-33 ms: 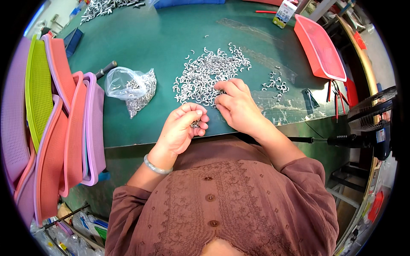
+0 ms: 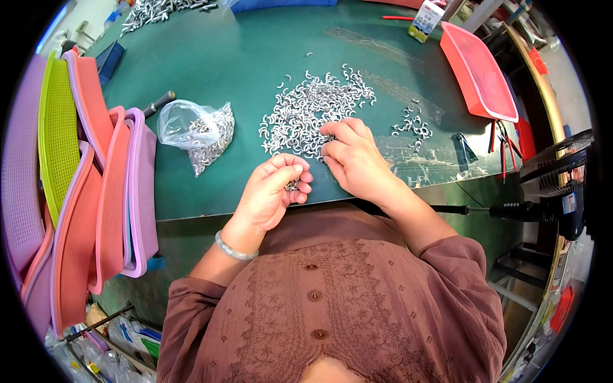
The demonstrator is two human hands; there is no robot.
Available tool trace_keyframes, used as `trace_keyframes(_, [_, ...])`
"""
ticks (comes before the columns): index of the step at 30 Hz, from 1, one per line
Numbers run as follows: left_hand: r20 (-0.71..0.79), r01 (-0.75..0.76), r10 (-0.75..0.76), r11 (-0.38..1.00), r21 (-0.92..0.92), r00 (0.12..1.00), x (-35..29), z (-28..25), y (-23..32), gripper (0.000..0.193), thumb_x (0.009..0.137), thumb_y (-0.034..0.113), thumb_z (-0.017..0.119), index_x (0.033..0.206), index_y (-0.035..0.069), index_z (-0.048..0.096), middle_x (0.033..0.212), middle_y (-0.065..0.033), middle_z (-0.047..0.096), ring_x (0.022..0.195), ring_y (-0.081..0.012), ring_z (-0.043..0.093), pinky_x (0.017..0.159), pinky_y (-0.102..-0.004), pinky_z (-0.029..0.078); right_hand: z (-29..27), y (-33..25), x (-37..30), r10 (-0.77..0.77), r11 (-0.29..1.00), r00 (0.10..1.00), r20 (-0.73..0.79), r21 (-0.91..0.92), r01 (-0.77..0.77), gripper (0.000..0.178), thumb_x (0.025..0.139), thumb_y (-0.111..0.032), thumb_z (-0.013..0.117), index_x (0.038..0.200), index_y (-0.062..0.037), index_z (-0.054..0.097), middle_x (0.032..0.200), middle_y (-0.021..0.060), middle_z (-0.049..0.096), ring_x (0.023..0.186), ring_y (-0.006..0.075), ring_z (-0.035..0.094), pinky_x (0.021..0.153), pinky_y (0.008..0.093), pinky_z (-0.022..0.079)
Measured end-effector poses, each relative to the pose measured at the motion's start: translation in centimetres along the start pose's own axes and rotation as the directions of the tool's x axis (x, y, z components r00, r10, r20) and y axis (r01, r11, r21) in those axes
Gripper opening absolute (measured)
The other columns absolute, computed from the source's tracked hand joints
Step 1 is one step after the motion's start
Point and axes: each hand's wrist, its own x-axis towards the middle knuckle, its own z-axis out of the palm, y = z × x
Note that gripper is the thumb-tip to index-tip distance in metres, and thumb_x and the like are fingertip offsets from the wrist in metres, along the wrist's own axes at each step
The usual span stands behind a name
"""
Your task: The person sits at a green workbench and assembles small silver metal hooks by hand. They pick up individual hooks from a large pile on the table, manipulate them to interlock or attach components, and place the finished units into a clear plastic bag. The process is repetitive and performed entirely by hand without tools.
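Note:
A wide pile of small curved silver metal pieces (image 2: 306, 105) lies on the green table. My left hand (image 2: 271, 185) is at the table's front edge, fingers curled and thumb folded over. Several of the same metal pieces show between its fingers. At the pile's near right side is my right hand (image 2: 357, 156), palm down with bent fingers. Its fingertips touch the pieces, and what they pinch, if anything, is hidden. Left of the pile stands an open clear plastic bag (image 2: 214, 137), partly filled with small metal pieces.
Purple, pink and green plastic baskets (image 2: 105, 204) are stacked at left. A smaller group of curved pieces (image 2: 412, 124) lies right of the pile. Farther right are a pink tray (image 2: 479, 73), red-handled pliers (image 2: 504, 147) and a black fan (image 2: 555, 185). A small carton (image 2: 426, 22) stands at the back.

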Motion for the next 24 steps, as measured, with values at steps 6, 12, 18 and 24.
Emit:
trace_keyframes(6, [-0.001,0.004,-0.004,1.000,0.005,1.000,0.05,-0.28,-0.10,0.007,0.090,0.010,0.053,0.091,0.004,0.058,0.080,-0.0058,0.060,0.067,-0.0131,0.057,0.058,-0.0251,0.048,-0.35,-0.17,0.08,-0.023,1.000,1.000,0.007,0.013,0.023,0.011,0.070,-0.004,0.067,0.079,-0.0042,0.061,0.111,0.0090,0.056,0.106,0.0303,0.047,0.090,0.0408,0.038])
trace_keyframes(12, [-0.001,0.000,0.000,1.000,0.003,1.000,-0.01,-0.28,-0.09,0.008,0.090,0.010,0.053,0.091,0.004,0.058,0.080,-0.0055,0.060,0.068,-0.0133,0.057,0.058,-0.0254,0.048,-0.14,-0.77,0.15,-0.047,0.998,0.999,0.011,-0.037,0.047,0.011,0.070,-0.005,0.067,0.079,-0.0045,0.061,0.109,0.0084,0.056,0.105,0.0297,0.048,0.090,0.0408,0.038])
trace_keyframes(18, [-0.030,0.014,-0.012,0.999,0.037,0.999,-0.23,0.11,0.08,0.006,0.089,0.011,0.053,0.089,0.005,0.056,0.081,-0.0049,0.057,0.068,-0.0135,0.053,0.057,-0.0245,0.044,0.40,-0.11,-0.21,-0.031,1.000,0.999,-0.019,-0.007,0.031,0.010,0.070,-0.005,0.067,0.077,-0.0042,0.061,0.109,0.0077,0.057,0.105,0.0293,0.048,0.090,0.0406,0.038])
trace_keyframes(24, [-0.036,0.007,-0.006,0.999,0.037,0.999,-0.25,0.21,0.02,0.007,0.089,0.011,0.053,0.089,0.005,0.056,0.081,-0.0050,0.057,0.068,-0.0134,0.053,0.057,-0.0244,0.044,0.19,-0.79,-0.01,-0.032,0.997,0.999,-0.037,-0.072,0.029,0.008,0.069,-0.005,0.066,0.075,-0.0032,0.061,0.106,0.0081,0.057,0.103,0.0282,0.048,0.088,0.0399,0.038])
